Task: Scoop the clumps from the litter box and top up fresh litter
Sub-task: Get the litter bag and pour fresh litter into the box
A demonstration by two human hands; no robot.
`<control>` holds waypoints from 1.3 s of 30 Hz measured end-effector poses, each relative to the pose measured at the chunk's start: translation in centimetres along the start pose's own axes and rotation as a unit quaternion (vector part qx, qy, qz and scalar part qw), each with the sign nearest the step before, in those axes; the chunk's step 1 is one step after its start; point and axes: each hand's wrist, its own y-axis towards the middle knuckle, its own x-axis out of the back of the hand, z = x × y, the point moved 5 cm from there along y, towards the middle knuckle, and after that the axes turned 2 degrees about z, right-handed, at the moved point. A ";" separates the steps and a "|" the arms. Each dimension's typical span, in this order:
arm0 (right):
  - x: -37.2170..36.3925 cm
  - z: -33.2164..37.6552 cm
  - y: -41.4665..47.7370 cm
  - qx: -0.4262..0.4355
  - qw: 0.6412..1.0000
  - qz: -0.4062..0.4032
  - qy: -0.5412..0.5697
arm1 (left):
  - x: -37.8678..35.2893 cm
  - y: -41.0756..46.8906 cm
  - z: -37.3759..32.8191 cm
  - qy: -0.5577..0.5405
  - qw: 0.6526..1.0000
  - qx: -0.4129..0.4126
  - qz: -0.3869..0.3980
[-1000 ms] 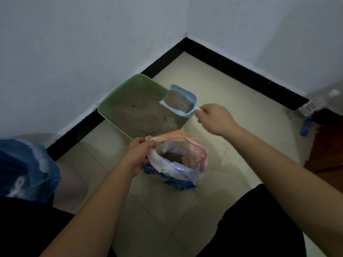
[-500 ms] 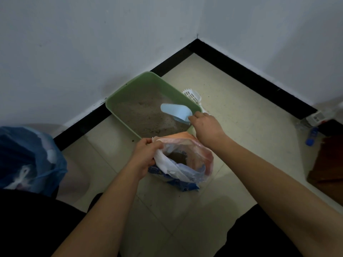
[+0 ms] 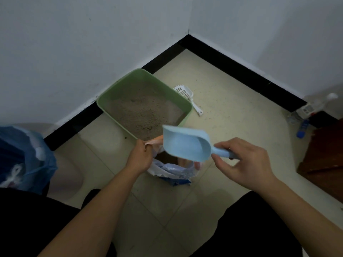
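The green litter box (image 3: 101, 106) sat on the floor just above the middle of the frame, one long side close against the black skirting board (image 3: 241, 66). Grey litter (image 3: 141, 113) covered its bottom in an uneven layer. Just below its near corner stood the litter bag (image 3: 172, 170), white and blue plastic with a pinkish rim. Its print was too crumpled and dim to read.

The left hand (image 3: 141, 156) gripped the bag's rim on the left side, fingers curled around the plastic. The right hand (image 3: 246, 164) pinched the handle of the light blue scoop (image 3: 185, 143) between thumb and fingers. The scoop hung over the bag's mouth with its bowl empty and pointing toward the upper left.

A white slotted scoop (image 3: 185, 92) lay on the floor just right of the box, with its handle pointing toward the lower right.

The floor (image 3: 232, 130) was pale cream tile with thin grout lines and scattered dark specks. Two white walls (image 3: 74, 43) met in a corner at upper centre. At the left edge stood a bin lined with a blue bag (image 3: 26, 156). At the right edge a blue-capped bottle (image 3: 301, 129) lay beside a brown wooden piece of furniture (image 3: 324, 156). A small white object near the wall bore a label too small to read. The person's black-clad legs (image 3: 250, 229) filled the bottom corners.
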 end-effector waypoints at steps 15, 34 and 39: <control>-15.3 4.2 0.4 -0.024 0.930 0.331 -0.160 | -1.6 -2.1 1.6 0.138 0.988 0.012 -0.060; -15.6 -2.9 1.1 -0.248 0.874 0.409 -0.082 | 0.9 -2.6 -4.8 0.045 0.979 -0.117 0.159; -16.0 -4.8 1.2 -0.247 0.878 0.401 -0.084 | 1.6 1.8 1.4 -0.301 0.939 0.153 0.071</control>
